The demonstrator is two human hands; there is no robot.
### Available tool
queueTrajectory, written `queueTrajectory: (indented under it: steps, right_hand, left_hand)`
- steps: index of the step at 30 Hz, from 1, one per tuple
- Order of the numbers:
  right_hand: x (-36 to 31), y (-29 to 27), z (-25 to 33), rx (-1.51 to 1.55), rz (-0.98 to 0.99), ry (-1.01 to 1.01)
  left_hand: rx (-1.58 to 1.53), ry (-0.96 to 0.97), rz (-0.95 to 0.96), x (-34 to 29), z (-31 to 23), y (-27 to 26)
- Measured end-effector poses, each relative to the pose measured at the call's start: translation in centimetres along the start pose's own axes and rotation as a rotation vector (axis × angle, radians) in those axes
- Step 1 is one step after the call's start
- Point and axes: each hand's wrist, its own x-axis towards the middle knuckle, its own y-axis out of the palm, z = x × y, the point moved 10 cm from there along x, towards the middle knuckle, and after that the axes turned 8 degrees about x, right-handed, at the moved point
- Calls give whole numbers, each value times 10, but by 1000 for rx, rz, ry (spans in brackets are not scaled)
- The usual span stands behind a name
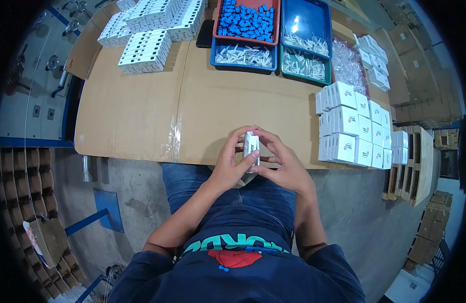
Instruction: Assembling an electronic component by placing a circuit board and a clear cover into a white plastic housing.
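At the upper left, stacked white boxes (142, 59) stand in uneven tiers on a cardboard-covered table (132, 116); a bump could topple the highest. Toward the centre, the left hand (227, 165) curls around a small upright white box (252, 144) at the table's near edge, fingers and thumb closed on it. The right hand (289, 169) grips its other side, likewise closed. If both grips loosened, the box could drop into the lap or to the floor. Farther right, stacked white cartons (348, 121) sit by the edge, where a swinging elbow might knock them off.
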Motion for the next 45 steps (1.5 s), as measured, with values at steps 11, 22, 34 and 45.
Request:
queueTrajectory:
  steps: [11,22,34,45]
  right_hand:
    - [-5,4,-10,18,42,-10]
    - [-11,0,-18,-207,-91,-148]
    - [-14,-6,-30,-342,-149,-27]
    - [-9,-4,-27,-367,-160,-30]
  left_hand:
    - [21,-6,37,0,10,3]
    - [119,58,52,-2,5,10]
    - [-5,-60,-27,-14,25,20]
    - [-51,-149,-64,-20,40,21]
